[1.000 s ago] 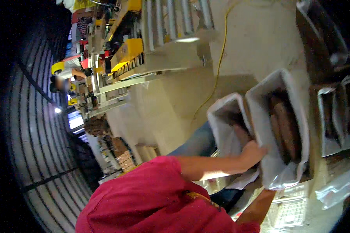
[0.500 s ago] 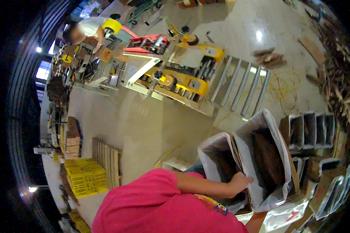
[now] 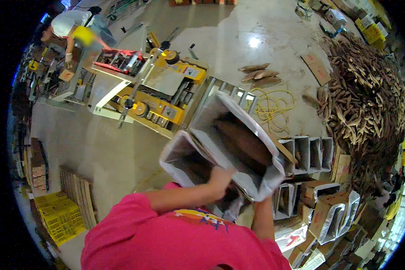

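Note:
Two cardboard boxes with white plastic liners are tilted together in front of me. The larger right box (image 3: 274, 135) has long brown roots (image 3: 243, 139), which look like cassava, inside. The smaller left box (image 3: 166, 157) has a dark interior with brown contents. My left hand (image 3: 221, 180) is closed at the rims where the two boxes meet. My right forearm (image 3: 263, 220) reaches up to the near end of the larger box; the right hand itself is hidden by it.
A yellow roller machine (image 3: 166, 105) stands ahead. More lined boxes (image 3: 308, 155) sit to the right, near a large pile of roots (image 3: 364, 99). A yellow hose (image 3: 274, 105) lies on the floor. Yellow crates (image 3: 60, 216) stand at left. A co-worker (image 3: 72, 22) bends over far left.
My view has swung to the right, so the machine and crates sit farther left. Both boxes now appear more turned and tilted, nearer the machine in view. My left hand stays at their shared rims.

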A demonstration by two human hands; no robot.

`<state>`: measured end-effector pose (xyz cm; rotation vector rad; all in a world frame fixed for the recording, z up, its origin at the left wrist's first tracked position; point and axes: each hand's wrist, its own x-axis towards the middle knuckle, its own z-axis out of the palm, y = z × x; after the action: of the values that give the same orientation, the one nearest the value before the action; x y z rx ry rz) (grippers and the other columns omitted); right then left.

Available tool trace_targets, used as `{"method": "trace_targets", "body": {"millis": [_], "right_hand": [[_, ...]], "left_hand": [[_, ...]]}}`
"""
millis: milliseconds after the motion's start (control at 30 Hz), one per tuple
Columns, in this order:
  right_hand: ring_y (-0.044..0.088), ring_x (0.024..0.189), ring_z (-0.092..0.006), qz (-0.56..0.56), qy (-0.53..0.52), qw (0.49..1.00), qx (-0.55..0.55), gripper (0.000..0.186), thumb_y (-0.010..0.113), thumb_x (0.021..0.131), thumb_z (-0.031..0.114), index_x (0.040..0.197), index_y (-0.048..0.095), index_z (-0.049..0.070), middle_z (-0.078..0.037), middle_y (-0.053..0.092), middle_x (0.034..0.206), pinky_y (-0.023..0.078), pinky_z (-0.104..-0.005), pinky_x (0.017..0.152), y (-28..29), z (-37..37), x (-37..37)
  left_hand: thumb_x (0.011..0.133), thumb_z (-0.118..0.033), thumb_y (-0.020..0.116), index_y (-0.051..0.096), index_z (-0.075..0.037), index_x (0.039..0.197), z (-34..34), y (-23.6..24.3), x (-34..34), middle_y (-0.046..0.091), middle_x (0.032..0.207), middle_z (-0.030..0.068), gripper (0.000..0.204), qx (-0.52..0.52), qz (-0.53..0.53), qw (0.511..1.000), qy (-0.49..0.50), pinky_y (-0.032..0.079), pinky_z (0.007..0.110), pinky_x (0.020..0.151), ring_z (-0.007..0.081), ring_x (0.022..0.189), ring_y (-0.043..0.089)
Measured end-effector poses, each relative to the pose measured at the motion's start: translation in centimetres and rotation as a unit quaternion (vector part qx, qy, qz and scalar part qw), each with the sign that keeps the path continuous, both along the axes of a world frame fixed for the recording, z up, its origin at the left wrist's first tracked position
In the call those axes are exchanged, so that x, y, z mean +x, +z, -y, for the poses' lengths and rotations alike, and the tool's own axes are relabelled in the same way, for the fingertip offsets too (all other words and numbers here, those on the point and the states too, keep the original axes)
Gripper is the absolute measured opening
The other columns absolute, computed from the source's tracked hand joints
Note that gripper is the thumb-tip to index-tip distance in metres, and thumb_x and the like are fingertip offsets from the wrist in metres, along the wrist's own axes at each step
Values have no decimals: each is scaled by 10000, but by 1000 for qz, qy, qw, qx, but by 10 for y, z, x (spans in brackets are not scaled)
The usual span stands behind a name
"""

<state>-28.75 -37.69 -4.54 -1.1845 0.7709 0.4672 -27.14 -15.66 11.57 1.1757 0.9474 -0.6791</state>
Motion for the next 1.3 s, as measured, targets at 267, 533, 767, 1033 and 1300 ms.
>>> {"method": "trace_targets", "body": {"millis": [267, 533, 767, 1033, 1300], "right_hand": [[486, 1215, -279, -13, 18, 987, 157, 584, 502, 968, 450, 1400, 420, 66, -92, 501, 1350, 364, -446, 1038, -94, -42, 128], [532, 1145, -260, -7, 7, 991, 137, 537, 533, 967, 387, 1355, 448, 25, -82, 546, 1279, 426, -419, 971, 32, -35, 149], [597, 993, -193, 9, 7, 1000, -16, 359, 573, 952, 231, 1214, 518, -9, -102, 596, 1126, 483, -331, 877, 79, -36, 148], [616, 828, -330, 187, 242, 828, -471, 243, 711, 814, 168, 952, 602, 0, -164, 617, 870, 485, -413, 727, 105, -44, 167], [613, 781, -344, 155, 276, 931, -182, 164, 589, 856, 104, 988, 580, 8, -166, 626, 914, 484, -452, 667, 92, -88, 249]], "left_hand": [[905, -249, 582, 531, -13, 1183, -13, -98, 131, 602, 1080, 128, 368, -2, 6, 997, 77, 564, 453, 672, 275, 886, 614], [906, -352, 582, 576, 27, 1104, -67, -40, 176, 659, 957, 152, 427, -5, -69, 951, -302, 541, 434, 664, 277, 930, 640], [909, -352, 589, 662, 16, 1040, -203, -74, 238, 586, 1056, 232, 397, 580, 347, 700, -230, 435, 410, 937, 383, 1019, 552], [893, -408, 635, 641, 20, 1014, -241, -96, 271, 578, 948, 134, 445, 303, 220, 879, -297, 478, 362, 805, 246, 926, 564], [903, -327, 606, 596, -2, 882, -238, -77, 279, 618, 790, 125, 326, 316, 174, 885, -293, 485, 406, 667, 275, 730, 604]]}}
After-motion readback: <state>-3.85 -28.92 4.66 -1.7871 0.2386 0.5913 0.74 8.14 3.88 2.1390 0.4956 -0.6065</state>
